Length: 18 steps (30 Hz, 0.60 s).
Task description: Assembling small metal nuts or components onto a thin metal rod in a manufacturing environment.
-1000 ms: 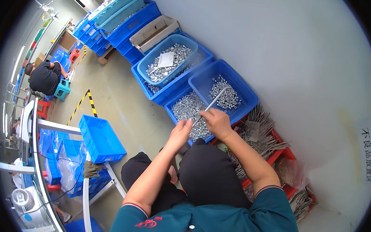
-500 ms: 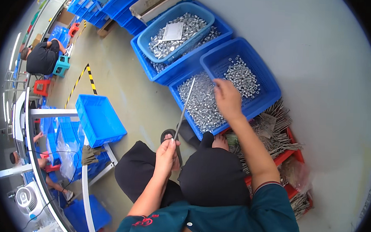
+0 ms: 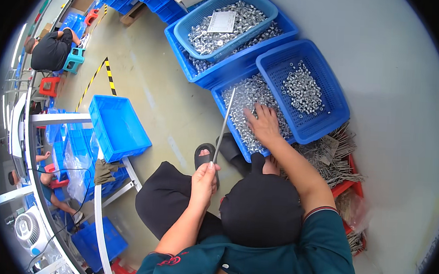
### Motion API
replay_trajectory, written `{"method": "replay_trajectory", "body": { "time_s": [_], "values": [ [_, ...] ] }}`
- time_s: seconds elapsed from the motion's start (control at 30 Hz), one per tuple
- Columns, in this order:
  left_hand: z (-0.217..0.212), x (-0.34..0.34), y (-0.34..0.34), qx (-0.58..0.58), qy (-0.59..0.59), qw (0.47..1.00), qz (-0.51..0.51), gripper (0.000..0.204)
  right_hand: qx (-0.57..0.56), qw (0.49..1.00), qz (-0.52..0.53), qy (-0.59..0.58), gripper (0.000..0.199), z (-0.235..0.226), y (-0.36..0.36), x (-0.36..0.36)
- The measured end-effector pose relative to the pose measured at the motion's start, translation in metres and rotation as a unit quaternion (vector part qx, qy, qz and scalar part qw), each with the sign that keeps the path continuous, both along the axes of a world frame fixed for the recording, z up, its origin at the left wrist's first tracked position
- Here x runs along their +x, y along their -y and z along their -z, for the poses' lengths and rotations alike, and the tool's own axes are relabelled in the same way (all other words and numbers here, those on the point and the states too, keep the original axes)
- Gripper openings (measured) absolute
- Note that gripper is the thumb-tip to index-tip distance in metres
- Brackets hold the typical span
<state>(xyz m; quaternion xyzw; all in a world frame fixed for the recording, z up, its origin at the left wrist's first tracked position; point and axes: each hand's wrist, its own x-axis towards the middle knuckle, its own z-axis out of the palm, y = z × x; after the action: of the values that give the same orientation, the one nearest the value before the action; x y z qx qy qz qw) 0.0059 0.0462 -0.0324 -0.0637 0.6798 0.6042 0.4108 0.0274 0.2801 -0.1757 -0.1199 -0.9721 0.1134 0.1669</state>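
From the head view, the left hand (image 3: 205, 178) pinches the lower end of a thin metal rod (image 3: 224, 125) slanting up over a blue bin of small metal parts (image 3: 240, 118), where the right hand (image 3: 264, 124) rests spread open. The bins sit on a smooth grey floor (image 3: 152, 89), a yellow-black floor stripe (image 3: 108, 74) leading toward a seated person (image 3: 50, 51).

Teal short-sleeved shirt, black trousers, dark open-toed sandals.

A factory assembly floor: blue plastic bins (image 3: 289, 39) heaped with small metal parts lined the concrete floor, crossed by yellow-and-black hazard tape (image 3: 103, 74), while another worker (image 3: 50, 51) sat on a low stool (image 3: 74, 60).
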Motion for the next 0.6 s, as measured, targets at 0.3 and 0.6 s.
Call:
{"method": "replay_trajectory", "body": {
  "time_s": [0.3, 0.6],
  "values": [
    [0.016, 0.0, 0.006, 0.031, 0.002, 0.999, -0.006, 0.025, 0.004, 1.0, 0.005, 0.001, 0.023, 0.013, -0.004, -0.022],
    [0.012, -0.001, 0.004, 0.009, -0.007, 1.0, 0.011, 0.026, -0.201, 0.973, 0.088, -0.065, 0.016, 0.017, -0.006, -0.033]
  ]
}}
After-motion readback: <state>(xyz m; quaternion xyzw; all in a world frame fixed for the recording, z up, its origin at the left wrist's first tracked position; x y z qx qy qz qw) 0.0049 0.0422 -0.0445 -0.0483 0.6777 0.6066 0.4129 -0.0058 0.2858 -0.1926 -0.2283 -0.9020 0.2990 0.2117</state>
